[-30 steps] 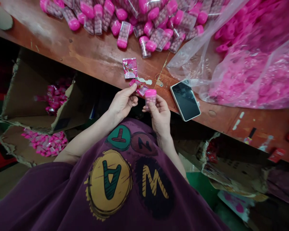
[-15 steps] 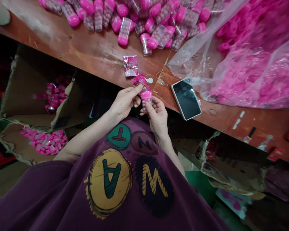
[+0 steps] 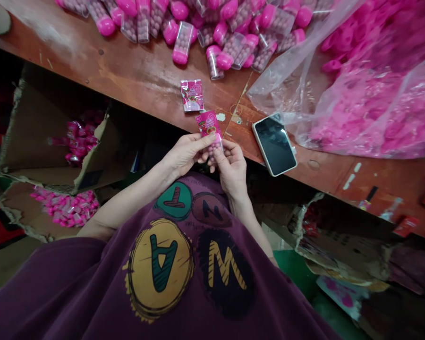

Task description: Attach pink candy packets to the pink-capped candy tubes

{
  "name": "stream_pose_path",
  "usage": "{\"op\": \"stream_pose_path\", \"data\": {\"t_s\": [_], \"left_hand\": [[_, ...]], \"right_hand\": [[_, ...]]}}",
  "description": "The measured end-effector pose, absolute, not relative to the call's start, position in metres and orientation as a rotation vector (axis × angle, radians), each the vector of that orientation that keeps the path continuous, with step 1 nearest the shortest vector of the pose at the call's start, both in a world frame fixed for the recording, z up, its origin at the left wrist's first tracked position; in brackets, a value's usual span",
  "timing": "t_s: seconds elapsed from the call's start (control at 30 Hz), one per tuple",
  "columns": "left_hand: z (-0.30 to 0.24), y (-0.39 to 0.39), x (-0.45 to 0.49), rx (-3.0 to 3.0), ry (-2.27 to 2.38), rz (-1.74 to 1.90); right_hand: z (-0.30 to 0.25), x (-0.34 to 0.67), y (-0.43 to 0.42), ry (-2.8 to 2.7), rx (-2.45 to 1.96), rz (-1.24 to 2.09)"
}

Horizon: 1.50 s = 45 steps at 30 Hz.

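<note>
My left hand (image 3: 184, 153) pinches a pink printed sleeve label (image 3: 208, 124) that stands over the top of a small clear candy tube (image 3: 215, 147). The tube is gripped in the fingers of my right hand (image 3: 231, 169); its pink cap is hidden inside the sleeve. Both hands meet just below the edge of the brown wooden table (image 3: 141, 78). Another pink sleeve label (image 3: 192, 95) lies flat on the table just beyond my hands.
Several pink-capped candy tubes (image 3: 212, 28) are heaped at the table's far side. A clear bag of pink caps (image 3: 368, 89) fills the right. A phone (image 3: 274, 144) lies face up near the edge. Torn cardboard boxes (image 3: 53, 141) with pink wrapped tubes sit at left below the table.
The sleeve label, held beside the tube's pink cap a second ago, has been drawn over the cap and now covers the tube's top. Both hands stayed close together.
</note>
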State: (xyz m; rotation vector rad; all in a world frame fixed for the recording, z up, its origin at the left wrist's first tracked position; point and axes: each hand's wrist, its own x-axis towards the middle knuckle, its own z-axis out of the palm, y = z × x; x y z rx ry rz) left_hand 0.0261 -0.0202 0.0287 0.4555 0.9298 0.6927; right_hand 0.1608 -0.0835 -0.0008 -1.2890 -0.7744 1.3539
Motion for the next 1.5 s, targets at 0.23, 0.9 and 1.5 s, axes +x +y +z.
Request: {"op": "stream_pose_path", "data": {"t_s": [0.23, 0.9, 1.5], "left_hand": [[0.030, -0.025, 0.030, 0.439, 0.966, 0.697], [0.022, -0.026, 0.022, 0.433, 0.932, 0.609], [0.014, -0.037, -0.149, -0.140, 1.721, 1.272]], "right_hand": [[-0.007, 0.154, -0.084, -0.839, -1.367, 1.209], [0.000, 0.160, -0.085, -0.836, -1.234, 1.453], [0.006, 0.146, 0.033, -2.276, -1.655, 0.399]]}}
